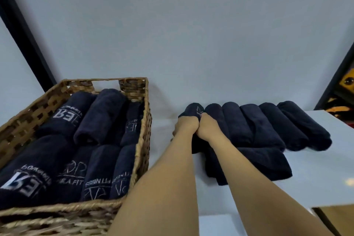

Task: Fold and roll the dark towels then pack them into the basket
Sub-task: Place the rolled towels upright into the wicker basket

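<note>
navy towels [264,126] (tan woven basket [142,136])

White table [316,168], wicker basket [146,120], rolled towels [268,126], folded towel [258,165]

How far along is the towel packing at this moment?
Done: about seven rolled dark towels lie in the woven wicker basket. In hand: the left hand and right hand both grip a dark towel roll at the left end of a row on the white table. Left: five more rolls beside it and one folded, unrolled dark towel are not yet packed.
</note>
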